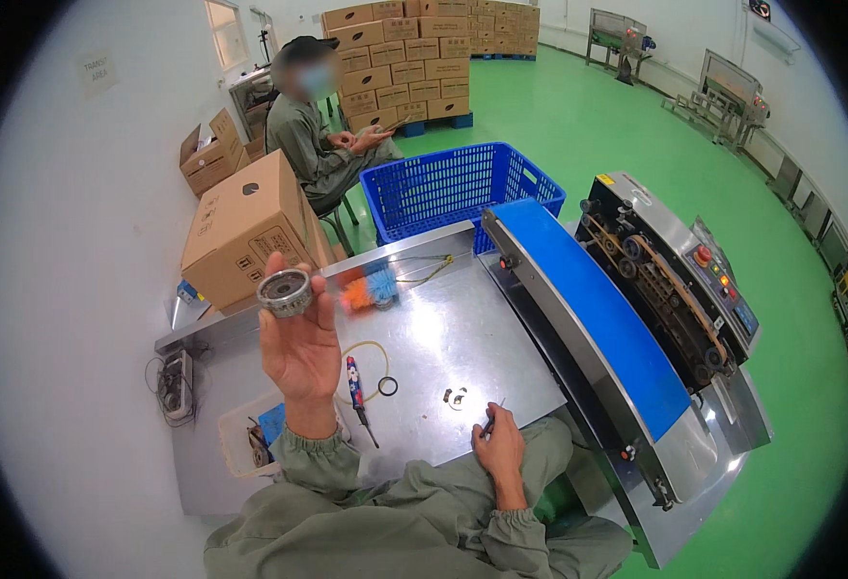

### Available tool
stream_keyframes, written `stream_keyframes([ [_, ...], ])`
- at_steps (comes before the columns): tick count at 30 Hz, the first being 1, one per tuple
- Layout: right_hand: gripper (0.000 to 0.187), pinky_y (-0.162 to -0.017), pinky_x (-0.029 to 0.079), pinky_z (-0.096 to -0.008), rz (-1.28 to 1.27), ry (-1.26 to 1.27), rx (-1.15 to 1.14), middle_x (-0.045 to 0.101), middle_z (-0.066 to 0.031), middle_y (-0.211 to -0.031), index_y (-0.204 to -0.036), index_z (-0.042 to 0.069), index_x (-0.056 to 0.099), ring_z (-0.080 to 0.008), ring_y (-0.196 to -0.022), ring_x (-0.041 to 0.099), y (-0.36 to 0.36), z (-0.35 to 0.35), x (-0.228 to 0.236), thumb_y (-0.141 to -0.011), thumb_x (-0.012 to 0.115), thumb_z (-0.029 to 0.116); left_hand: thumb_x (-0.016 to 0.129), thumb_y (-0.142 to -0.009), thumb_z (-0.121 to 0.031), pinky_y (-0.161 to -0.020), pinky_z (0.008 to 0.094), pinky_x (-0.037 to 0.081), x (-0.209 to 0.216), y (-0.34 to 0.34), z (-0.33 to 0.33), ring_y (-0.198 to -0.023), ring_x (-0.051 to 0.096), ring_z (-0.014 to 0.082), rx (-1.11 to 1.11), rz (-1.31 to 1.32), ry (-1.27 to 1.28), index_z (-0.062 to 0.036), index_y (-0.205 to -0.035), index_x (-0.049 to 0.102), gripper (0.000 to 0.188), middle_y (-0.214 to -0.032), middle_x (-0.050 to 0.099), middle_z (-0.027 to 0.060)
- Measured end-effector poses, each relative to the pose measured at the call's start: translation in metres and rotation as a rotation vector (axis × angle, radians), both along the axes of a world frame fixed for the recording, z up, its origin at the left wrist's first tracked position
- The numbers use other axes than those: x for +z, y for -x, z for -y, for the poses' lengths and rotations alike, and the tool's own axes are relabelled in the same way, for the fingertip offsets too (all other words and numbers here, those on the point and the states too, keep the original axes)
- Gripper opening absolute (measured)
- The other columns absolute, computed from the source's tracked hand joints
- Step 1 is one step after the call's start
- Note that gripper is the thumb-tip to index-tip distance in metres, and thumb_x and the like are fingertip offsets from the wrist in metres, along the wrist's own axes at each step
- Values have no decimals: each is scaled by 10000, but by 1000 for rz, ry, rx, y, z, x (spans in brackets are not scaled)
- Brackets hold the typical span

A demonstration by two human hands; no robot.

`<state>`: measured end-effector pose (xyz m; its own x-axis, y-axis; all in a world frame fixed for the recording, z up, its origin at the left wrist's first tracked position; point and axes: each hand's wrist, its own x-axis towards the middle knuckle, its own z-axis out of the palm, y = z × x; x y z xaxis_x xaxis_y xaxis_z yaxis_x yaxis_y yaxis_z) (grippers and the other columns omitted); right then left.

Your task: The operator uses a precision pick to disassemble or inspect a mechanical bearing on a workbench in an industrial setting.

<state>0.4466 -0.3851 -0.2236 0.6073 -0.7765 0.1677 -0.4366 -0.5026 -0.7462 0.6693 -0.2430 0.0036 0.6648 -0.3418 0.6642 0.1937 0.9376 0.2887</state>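
Raised above the left part of the steel table (424, 352), my left hand (300, 347) grips a round metal wheel-like part (286, 292) with a recessed centre, its open face turned up. My right hand (499, 452) is low at the table's front edge, fingers closed on a thin, dark tool whose slim tip points up; its kind is unclear. Just beyond that hand lie small metal pieces (457, 398). Between my hands rest a screwdriver (355, 381) with a patterned red and blue handle, a black ring (388, 386) and a thin yellow loop (381, 347).
An orange and blue bristle brush (371, 288) lies near the table's far edge. A plastic tray (234, 446) of parts sits left. A blue belt conveyor machine (588, 309) stands right, a blue crate (462, 183) behind. Beyond the carton (250, 227) a person (308, 135) sits.
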Motion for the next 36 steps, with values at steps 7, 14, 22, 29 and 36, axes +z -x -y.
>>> stream_keyframes([
  [7,530,-802,501,-444,-275,37,-10,532,-151,-1124,-1270,73,529,-343,-981,601,-5,-4,15,-754,644,108,477,-1004,-290,-1038,369,497,3,-1,-8,-1235,525,309,25,21,5,-8,-1479,226,607,-1342,447,244],
  [14,512,-797,515,-448,-281,52,32,523,-139,-1157,-1279,99,550,-326,-1009,593,-2,-2,10,-774,640,96,483,-1003,-281,-1033,369,501,-2,-2,-13,-1229,531,311,21,0,-7,-12,-1479,225,605,-1341,447,246],
  [22,454,-783,505,-453,-241,38,-3,545,-112,-1134,-1205,109,545,-313,-1016,591,-3,-6,11,-773,685,132,489,-1001,-282,-1026,368,508,0,-2,-16,-1224,537,308,10,-17,3,-17,-1480,226,607,-1344,446,245],
  [29,228,-730,490,-445,-254,36,37,611,-101,-977,-965,98,565,-314,-901,620,-4,-3,3,-783,694,147,492,-998,-311,-1013,364,517,-1,-7,-15,-1209,549,301,9,-17,-13,-27,-1484,223,624,-1336,461,235],
  [36,201,-723,495,-440,-211,39,44,632,-99,-936,-983,101,595,-313,-872,631,0,1,-2,-807,674,157,494,-997,-313,-1008,359,521,3,-2,-8,-1209,551,292,-13,-34,-17,-39,-1487,225,622,-1324,481,225],
])
